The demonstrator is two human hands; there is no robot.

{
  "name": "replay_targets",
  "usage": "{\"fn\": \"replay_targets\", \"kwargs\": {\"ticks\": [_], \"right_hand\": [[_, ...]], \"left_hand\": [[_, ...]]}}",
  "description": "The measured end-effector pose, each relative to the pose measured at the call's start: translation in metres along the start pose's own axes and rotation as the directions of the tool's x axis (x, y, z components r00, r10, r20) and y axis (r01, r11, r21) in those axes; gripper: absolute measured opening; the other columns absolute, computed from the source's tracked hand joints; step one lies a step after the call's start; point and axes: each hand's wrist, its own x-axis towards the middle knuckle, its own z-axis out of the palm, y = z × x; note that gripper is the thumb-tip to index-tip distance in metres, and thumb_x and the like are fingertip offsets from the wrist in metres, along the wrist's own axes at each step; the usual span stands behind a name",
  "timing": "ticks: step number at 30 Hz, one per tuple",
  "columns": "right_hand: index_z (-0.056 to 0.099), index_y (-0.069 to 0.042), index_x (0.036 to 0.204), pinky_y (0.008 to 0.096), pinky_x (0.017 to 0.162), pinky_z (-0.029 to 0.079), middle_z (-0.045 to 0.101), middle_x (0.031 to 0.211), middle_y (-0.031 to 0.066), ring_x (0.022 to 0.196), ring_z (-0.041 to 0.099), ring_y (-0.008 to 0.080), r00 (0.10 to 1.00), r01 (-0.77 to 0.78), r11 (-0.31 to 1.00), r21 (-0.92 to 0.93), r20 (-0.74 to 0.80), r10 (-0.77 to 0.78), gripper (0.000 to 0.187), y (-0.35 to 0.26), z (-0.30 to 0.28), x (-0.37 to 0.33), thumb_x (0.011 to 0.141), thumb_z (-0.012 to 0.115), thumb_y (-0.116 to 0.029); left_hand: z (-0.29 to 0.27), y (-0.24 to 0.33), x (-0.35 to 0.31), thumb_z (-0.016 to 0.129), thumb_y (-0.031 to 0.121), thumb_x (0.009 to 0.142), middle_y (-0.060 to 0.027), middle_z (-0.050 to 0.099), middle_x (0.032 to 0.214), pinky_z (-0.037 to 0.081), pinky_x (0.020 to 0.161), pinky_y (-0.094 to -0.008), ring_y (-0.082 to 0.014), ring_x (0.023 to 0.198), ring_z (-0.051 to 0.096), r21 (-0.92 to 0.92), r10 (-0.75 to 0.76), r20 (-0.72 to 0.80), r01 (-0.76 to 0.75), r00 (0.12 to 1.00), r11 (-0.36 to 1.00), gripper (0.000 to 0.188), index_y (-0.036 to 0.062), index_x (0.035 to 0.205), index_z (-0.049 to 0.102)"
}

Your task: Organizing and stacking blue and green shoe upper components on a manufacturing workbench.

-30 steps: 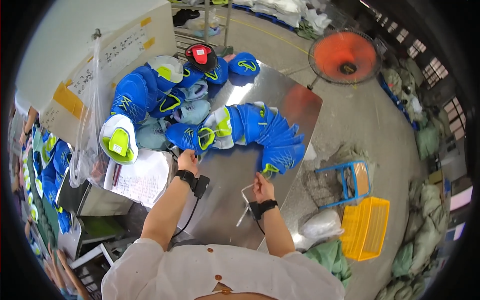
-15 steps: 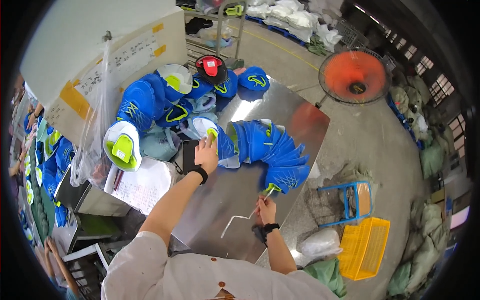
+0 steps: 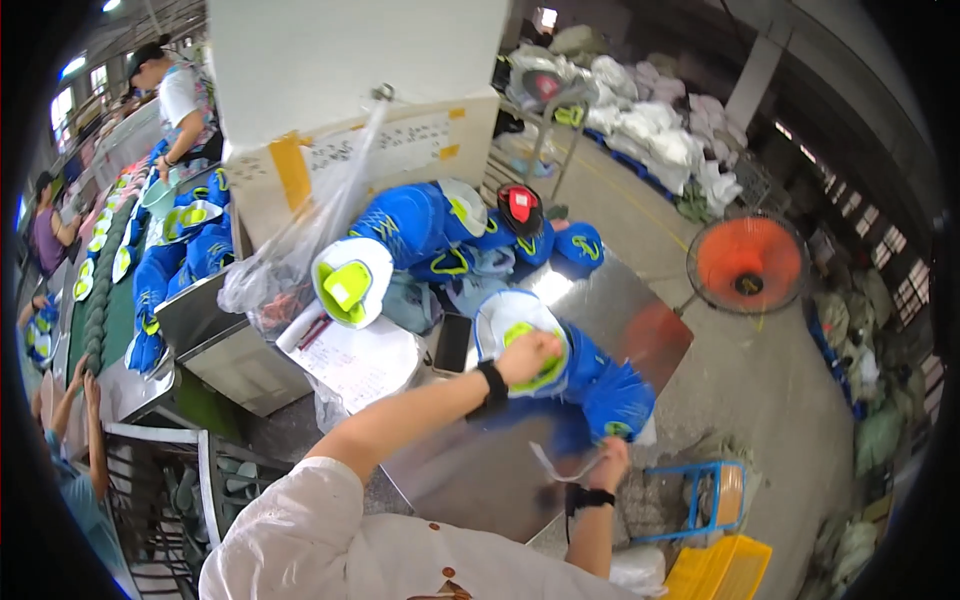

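A row of nested blue shoe uppers (image 3: 598,375) with lime tongues and white linings stretches between my hands over the metal table. My left hand (image 3: 530,360) is closed at the row's left end, at the white-lined opening of the nearest upper. At the other end, my right hand (image 3: 610,466) grips a thin bent metal rod (image 3: 545,461), blurred by motion, close below the last upper's lime edge. Whether the rod passes into the uppers is hidden. More blue uppers (image 3: 405,222) are piled at the table's far left, with a red-and-black piece (image 3: 520,210) on top.
A black phone (image 3: 453,345) and a written sheet (image 3: 352,362) lie left of my left hand. A clear plastic bag (image 3: 300,265) hangs from a hook. Right of the metal table (image 3: 520,470) stand an orange fan (image 3: 747,262), blue stool (image 3: 715,497) and yellow crate (image 3: 722,568). Co-workers are at the left.
The view has swung left. The curved, fanned row of uppers is now shorter and more bunched between my hands. My left hand has moved to the row's end; my right still holds the rod.
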Motion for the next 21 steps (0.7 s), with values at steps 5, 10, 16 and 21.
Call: {"fn": "replay_targets", "kwargs": {"ticks": [5, 10, 16, 21], "right_hand": [[0.057, -0.001, 0.079, 0.0335, 0.086, 0.038, 0.053, 0.097, 0.0083, 0.093, 0.05, 0.0201, 0.948, 0.277, 0.949, 0.151, 0.121, -0.296, 0.03, -0.111, 0.009, -0.015, 0.084, 0.056, -0.03], [0.059, 0.001, 0.083, 0.0355, 0.087, 0.04, 0.054, 0.103, 0.0124, 0.1, 0.05, 0.0219, 0.792, -0.314, 0.843, 0.437, 0.61, -0.022, 0.027, -0.138, 0.053, -0.084, 0.084, 0.054, -0.025], [0.059, -0.006, 0.065, 0.0307, 0.062, 0.034, 0.051, 0.068, 0.0088, 0.07, 0.045, 0.0192, 0.121, -0.634, 0.758, 0.154, 0.988, -0.099, 0.024, -0.145, 0.194, -0.253, 0.083, 0.056, -0.021], [0.058, -0.001, 0.051, 0.03, 0.065, 0.034, 0.055, 0.067, 0.0086, 0.071, 0.045, 0.0199, -0.505, -0.687, 0.699, -0.196, 0.821, -0.266, 0.044, -0.176, 0.242, -0.464, 0.082, 0.056, -0.032]], "left_hand": [[-0.04, 0.047, -0.129, 0.042, 0.029, 0.094, -0.0032, 0.057, 0.112, 0.041, 0.078, -0.0262, -0.0118, 0.095, 0.051, -0.568, -0.209, 0.005, 0.175, 0.978, 0.804, 0.028, 0.0063, 0.101, 0.057], [-0.078, 0.072, -0.343, 0.04, 0.03, 0.093, -0.0124, 0.056, 0.114, 0.042, 0.089, -0.0413, -0.0241, 0.106, 0.053, -0.76, -0.485, -0.155, 0.21, 0.861, 0.615, 0.032, 0.0028, 0.102, 0.056], [-0.023, 0.173, -0.656, 0.047, 0.026, 0.09, -0.0162, 0.06, 0.104, 0.044, 0.084, -0.0341, -0.0232, 0.098, 0.056, -0.403, -0.402, -0.837, 0.08, 0.37, 0.912, 0.028, 0.0008, 0.081, 0.056], [0.146, 0.242, -0.825, 0.046, 0.026, 0.092, -0.0171, 0.055, 0.113, 0.039, 0.091, -0.0352, -0.0234, 0.105, 0.053, -0.194, -0.209, -0.898, -0.077, -0.388, 0.978, 0.027, 0.0028, 0.081, 0.055]]}}
